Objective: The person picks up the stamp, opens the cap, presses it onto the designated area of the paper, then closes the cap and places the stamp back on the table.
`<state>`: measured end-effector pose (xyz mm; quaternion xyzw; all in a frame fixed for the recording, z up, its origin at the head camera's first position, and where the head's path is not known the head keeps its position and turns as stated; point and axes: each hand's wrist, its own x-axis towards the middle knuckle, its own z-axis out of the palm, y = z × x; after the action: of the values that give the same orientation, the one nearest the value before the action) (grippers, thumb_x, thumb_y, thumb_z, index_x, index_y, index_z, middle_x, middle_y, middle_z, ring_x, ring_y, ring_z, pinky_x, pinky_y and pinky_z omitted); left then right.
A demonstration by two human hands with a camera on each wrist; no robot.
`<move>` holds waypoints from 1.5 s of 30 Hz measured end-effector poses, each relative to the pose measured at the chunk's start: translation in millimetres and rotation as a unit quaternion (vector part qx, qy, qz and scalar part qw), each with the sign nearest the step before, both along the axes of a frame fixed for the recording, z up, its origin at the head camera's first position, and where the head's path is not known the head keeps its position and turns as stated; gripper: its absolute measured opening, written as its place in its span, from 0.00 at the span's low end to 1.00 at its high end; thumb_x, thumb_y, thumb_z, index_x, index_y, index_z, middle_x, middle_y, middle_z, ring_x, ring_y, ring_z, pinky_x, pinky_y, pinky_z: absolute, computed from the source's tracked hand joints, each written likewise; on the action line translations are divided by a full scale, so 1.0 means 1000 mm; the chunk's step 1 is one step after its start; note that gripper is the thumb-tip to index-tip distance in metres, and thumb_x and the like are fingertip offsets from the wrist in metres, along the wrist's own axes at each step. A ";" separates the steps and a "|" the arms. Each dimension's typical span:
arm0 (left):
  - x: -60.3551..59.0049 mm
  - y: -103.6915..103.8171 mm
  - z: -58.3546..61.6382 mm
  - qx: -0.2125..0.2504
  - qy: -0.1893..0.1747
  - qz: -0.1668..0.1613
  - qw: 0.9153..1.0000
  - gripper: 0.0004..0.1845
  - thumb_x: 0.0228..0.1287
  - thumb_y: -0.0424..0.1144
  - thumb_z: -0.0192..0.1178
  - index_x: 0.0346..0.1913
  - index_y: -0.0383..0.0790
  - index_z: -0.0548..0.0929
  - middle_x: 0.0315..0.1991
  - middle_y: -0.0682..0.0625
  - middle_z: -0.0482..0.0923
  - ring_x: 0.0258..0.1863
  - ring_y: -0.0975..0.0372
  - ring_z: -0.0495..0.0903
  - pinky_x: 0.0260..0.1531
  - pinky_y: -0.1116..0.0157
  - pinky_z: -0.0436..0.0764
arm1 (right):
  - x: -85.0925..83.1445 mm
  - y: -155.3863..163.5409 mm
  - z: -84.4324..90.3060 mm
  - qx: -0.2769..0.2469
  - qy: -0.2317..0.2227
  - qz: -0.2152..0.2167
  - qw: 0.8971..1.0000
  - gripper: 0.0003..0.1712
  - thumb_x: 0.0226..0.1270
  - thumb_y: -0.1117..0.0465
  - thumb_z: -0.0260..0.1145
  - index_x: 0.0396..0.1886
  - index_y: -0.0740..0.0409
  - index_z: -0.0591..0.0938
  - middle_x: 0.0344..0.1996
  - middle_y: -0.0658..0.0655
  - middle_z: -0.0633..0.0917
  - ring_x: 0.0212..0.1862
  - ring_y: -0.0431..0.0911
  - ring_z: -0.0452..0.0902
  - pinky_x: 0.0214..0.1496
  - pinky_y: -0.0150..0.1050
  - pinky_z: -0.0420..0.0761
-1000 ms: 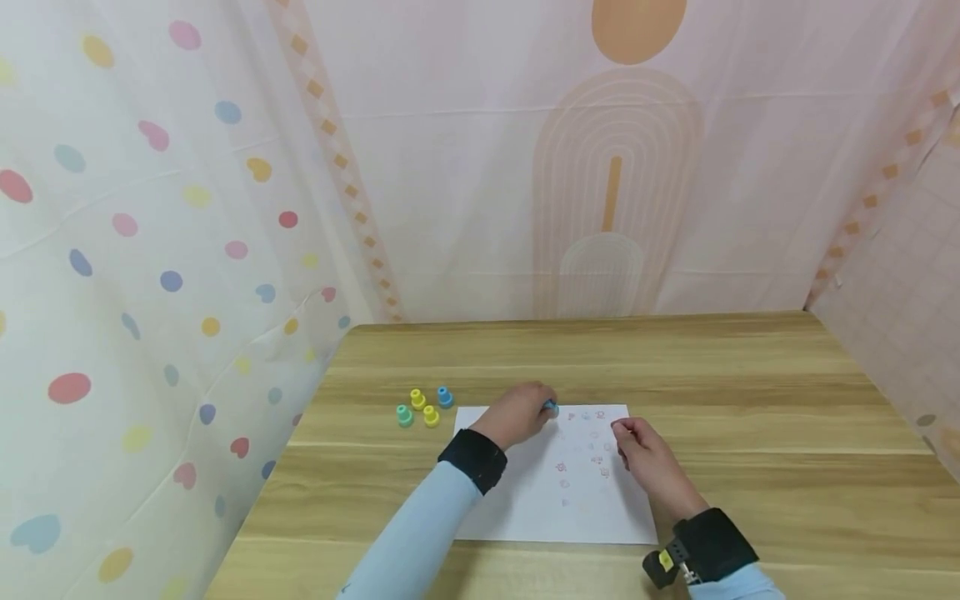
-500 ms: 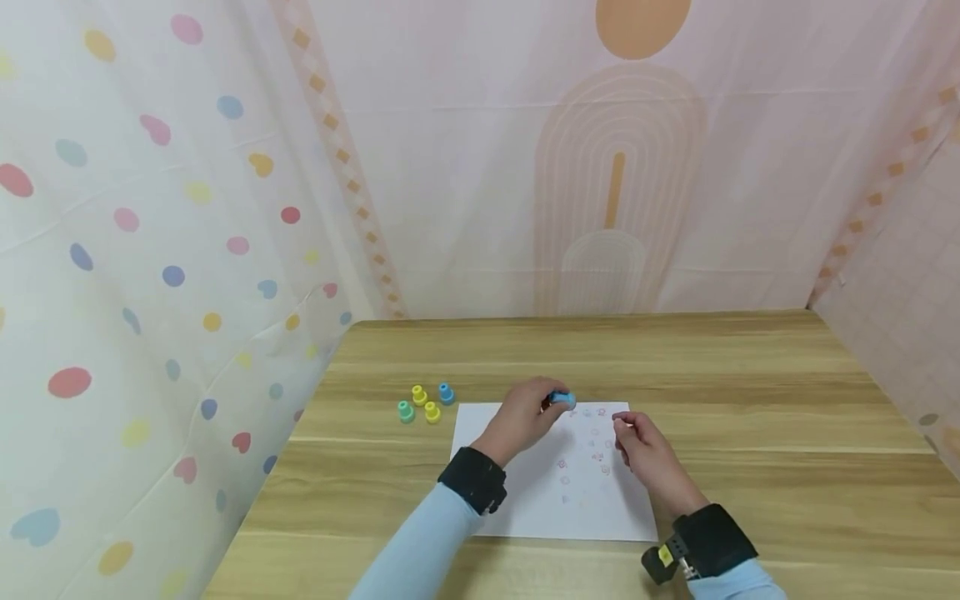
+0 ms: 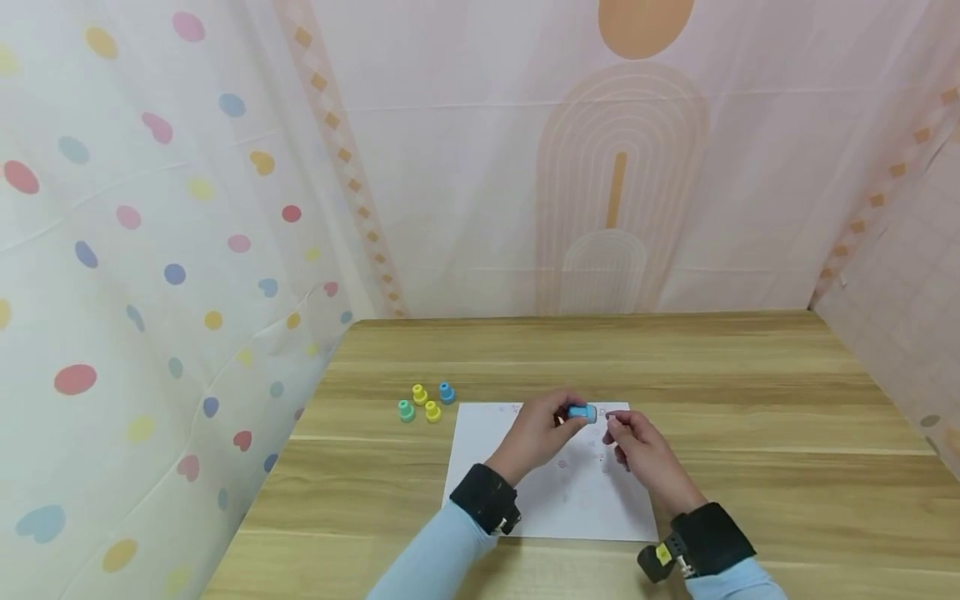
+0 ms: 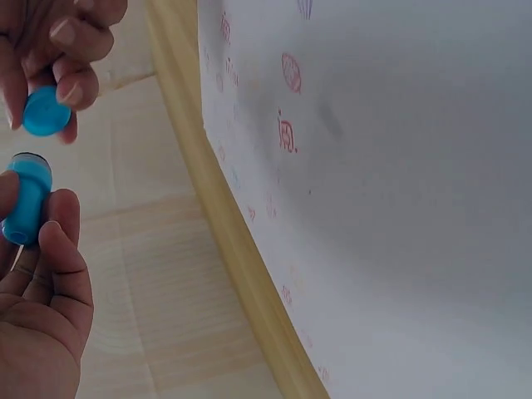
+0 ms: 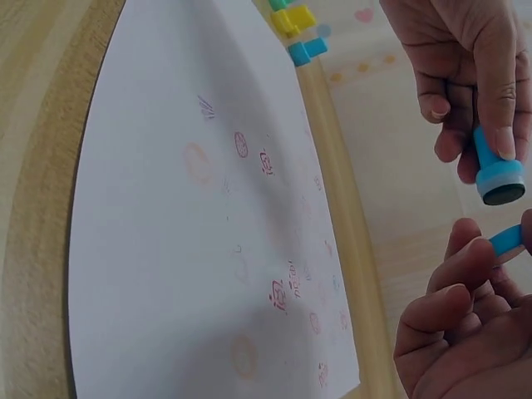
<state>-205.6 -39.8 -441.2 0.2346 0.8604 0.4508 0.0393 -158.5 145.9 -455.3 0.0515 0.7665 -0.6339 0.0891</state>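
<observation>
My left hand (image 3: pixel 564 419) holds a small blue stamp (image 3: pixel 581 412) sideways, a little above the far part of a white paper sheet (image 3: pixel 570 500). Its stamping face points at my right hand (image 3: pixel 613 425). That hand pinches a small blue cap (image 4: pixel 46 110) just in front of the stamp (image 4: pixel 25 204), with a narrow gap between them. In the right wrist view the stamp (image 5: pixel 497 170) hangs above the cap (image 5: pixel 507 239). The paper (image 5: pixel 183 274) carries several faint red and blue stamped marks.
Several small stamps (image 3: pixel 423 402), yellow, green and blue, stand in a cluster left of the paper on the wooden table (image 3: pixel 750 392). Patterned cloth walls close in the table's left, back and right sides.
My left hand lifted the blue stamp off the paper's far edge, turned it sideways and carried it right toward my right hand. The right hand shifted slightly left to meet it.
</observation>
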 end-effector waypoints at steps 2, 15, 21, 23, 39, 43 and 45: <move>0.002 0.002 -0.001 0.007 -0.008 0.000 1.000 0.10 0.68 0.40 0.64 0.50 0.45 0.82 0.37 0.57 0.78 0.34 0.64 0.74 0.33 0.71 0.77 | 0.000 0.000 -0.001 -0.003 0.004 -0.001 1.000 0.20 0.83 0.56 0.47 0.63 0.64 0.67 0.43 0.59 0.76 0.39 0.49 0.68 0.38 0.36 0.68; 0.010 0.010 -0.008 0.009 0.013 -0.017 1.000 0.07 0.70 0.40 0.63 0.48 0.44 0.82 0.33 0.58 0.77 0.31 0.67 0.72 0.28 0.72 0.73 | 0.000 -0.003 -0.003 -0.028 0.031 -0.002 0.999 0.18 0.83 0.55 0.46 0.57 0.65 0.71 0.41 0.58 0.78 0.40 0.49 0.68 0.40 0.36 0.69; 0.012 0.012 -0.007 0.016 0.013 -0.017 1.000 0.08 0.69 0.39 0.63 0.48 0.44 0.82 0.34 0.58 0.78 0.31 0.67 0.72 0.30 0.72 0.73 | 0.001 -0.004 -0.004 -0.040 0.027 0.000 0.999 0.17 0.82 0.55 0.48 0.56 0.64 0.71 0.41 0.58 0.78 0.40 0.49 0.68 0.41 0.38 0.70; 0.012 0.013 -0.007 0.022 0.013 -0.015 1.000 0.08 0.69 0.39 0.63 0.47 0.43 0.82 0.34 0.57 0.78 0.31 0.68 0.72 0.30 0.72 0.74 | 0.001 -0.005 -0.004 -0.046 0.028 0.000 0.999 0.17 0.82 0.55 0.48 0.54 0.65 0.72 0.40 0.58 0.77 0.40 0.49 0.68 0.40 0.38 0.70; 0.014 0.019 -0.003 0.046 0.027 -0.014 0.998 0.09 0.68 0.39 0.64 0.45 0.39 0.82 0.33 0.57 0.79 0.31 0.69 0.72 0.29 0.72 0.74 | 0.001 0.001 0.006 -0.045 0.031 0.004 0.998 0.18 0.80 0.51 0.51 0.51 0.63 0.73 0.37 0.57 0.76 0.44 0.54 0.68 0.40 0.36 0.68; 0.012 0.020 0.000 0.033 0.035 -0.017 0.999 0.09 0.69 0.40 0.63 0.46 0.39 0.82 0.33 0.57 0.79 0.31 0.68 0.72 0.30 0.73 0.75 | 0.000 0.001 0.006 -0.052 0.034 -0.002 0.998 0.18 0.81 0.51 0.51 0.51 0.63 0.73 0.39 0.57 0.76 0.46 0.55 0.68 0.42 0.36 0.68; 0.011 0.020 0.003 0.022 0.026 -0.019 0.999 0.09 0.69 0.40 0.63 0.46 0.40 0.81 0.33 0.56 0.77 0.31 0.67 0.72 0.30 0.73 0.74 | 0.000 0.000 0.006 -0.051 0.040 -0.003 0.998 0.19 0.81 0.51 0.51 0.52 0.64 0.73 0.39 0.58 0.77 0.44 0.54 0.68 0.42 0.36 0.68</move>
<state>-194.3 -19.6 -438.7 0.2635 0.8462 0.4627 0.0198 -158.5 145.9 -449.4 0.0242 0.7362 -0.6737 0.0590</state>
